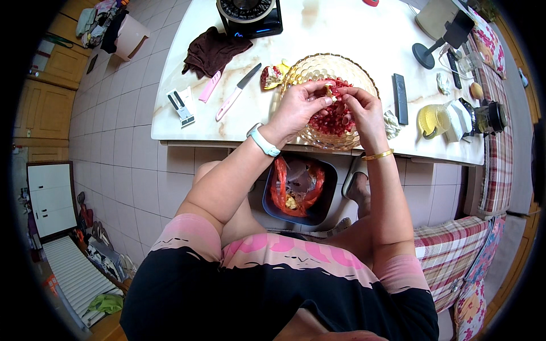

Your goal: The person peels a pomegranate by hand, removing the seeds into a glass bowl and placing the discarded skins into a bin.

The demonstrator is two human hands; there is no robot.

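Note:
Above a wide amber glass bowl (372,77), my two hands meet at a small pomegranate piece (329,91) with pale pith. My left hand (298,111) pinches it between thumb and fingers. My right hand (367,112) has its fingertips closed at the piece's other side; the fingers partly hide what they grip. Loose red pomegranate seeds (333,123) are heaped in the bowl beneath. Left of the bowl's rim lies a larger pomegranate chunk (270,78) with red seeds showing, beside yellowish peel (284,66).
Left on the table are a pink-handled knife (239,90), its pink sheath (210,87), a brown cloth (213,51) and a white slotted tool (181,108). Rightward lie a dark remote (400,99) and a yellow glass pitcher (433,121). Below the edge stands a bin (326,211) with a red bag.

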